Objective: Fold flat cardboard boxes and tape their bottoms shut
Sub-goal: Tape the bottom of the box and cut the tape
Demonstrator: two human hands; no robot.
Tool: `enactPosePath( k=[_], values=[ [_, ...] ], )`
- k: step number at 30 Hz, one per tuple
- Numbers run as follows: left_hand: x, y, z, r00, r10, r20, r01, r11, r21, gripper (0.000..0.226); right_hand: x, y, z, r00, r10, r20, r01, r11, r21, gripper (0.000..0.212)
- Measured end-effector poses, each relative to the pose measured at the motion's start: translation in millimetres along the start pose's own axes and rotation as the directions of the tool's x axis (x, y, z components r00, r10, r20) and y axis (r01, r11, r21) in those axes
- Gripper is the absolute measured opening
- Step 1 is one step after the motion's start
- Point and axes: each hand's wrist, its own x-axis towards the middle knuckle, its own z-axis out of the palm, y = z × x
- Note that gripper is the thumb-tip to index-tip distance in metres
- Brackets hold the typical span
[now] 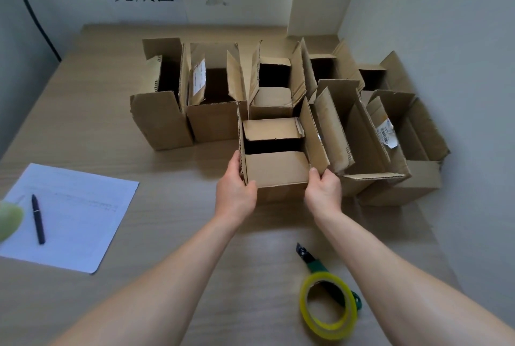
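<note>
Both grips closed: left hand [236, 192] and right hand [323, 192] clasp the box [277, 159] upright on the worktop [167, 134]. I judge crowding: neighbouring boxes [370, 150] touching rightward could snag its flaps.

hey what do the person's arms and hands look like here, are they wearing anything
Both arms are bare as far as the frame shows: no sleeves, gloves, watch or bracelets. The left hand and right hand show no rings on the visible fingers. Nails look short and unpainted.
</note>
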Motion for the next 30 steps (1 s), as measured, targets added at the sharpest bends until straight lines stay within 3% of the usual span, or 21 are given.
enactPosePath(
  k=[11, 21, 30],
  values=[
    [0, 3, 4, 1.000, 0.004, -0.030, -0.003, 0.999, 0.034, 0.049, 3, 3, -1, 1.000, 0.019, -0.015, -0.020, 0.998, -0.065, 0.038],
    [2, -2, 6, 1.000, -0.018, -0.001, 0.018, 0.998, 0.064, 0.046, -7, 16, -2, 0.991, 0.134, 0.029, -0.133, 0.991, -0.033, 0.043],
    [-1, -1, 7, 0.999, -0.022, 0.048, 0.019, 0.998, 0.057, 0.047, -5, 15, -4, 0.991, 0.136, 0.004, -0.136, 0.990, -0.038, 0.044]
  ],
)
